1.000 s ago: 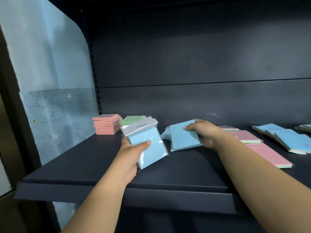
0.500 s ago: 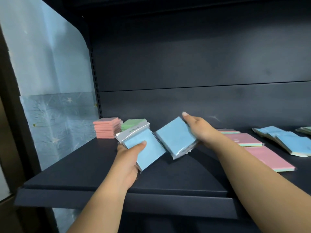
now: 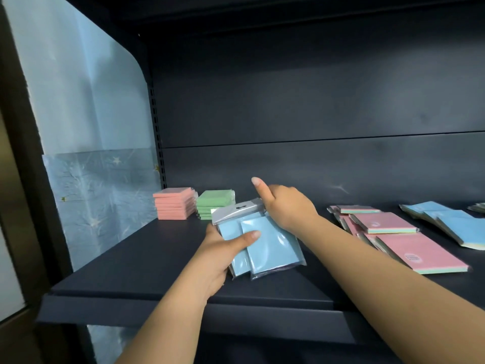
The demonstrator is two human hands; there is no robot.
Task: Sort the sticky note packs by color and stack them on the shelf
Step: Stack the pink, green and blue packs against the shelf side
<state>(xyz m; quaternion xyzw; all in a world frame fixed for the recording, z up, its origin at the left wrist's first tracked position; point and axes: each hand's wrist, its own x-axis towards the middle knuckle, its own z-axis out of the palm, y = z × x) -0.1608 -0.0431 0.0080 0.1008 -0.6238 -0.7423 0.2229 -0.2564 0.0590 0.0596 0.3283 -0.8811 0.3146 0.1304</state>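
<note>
My left hand (image 3: 221,254) grips two blue sticky note packs (image 3: 273,245) in clear wrappers, thumb across their front, just above the dark shelf (image 3: 157,261). One pack has a grey hang tab (image 3: 238,210) at its top. My right hand (image 3: 286,206) holds the upper right edge of the front blue pack, its index finger pointing up. At the back left stand a stack of orange-pink packs (image 3: 174,203) and a stack of green packs (image 3: 214,203).
To the right lie loose pink packs (image 3: 420,253) and several blue packs (image 3: 456,224) spread over the shelf. The shelf's back wall (image 3: 315,166) is close behind. A pale blue sheet (image 3: 99,185) covers the left side.
My right hand has carried the second blue pack leftward and laid it against the pack in my left hand. My left thumb now lies across both.
</note>
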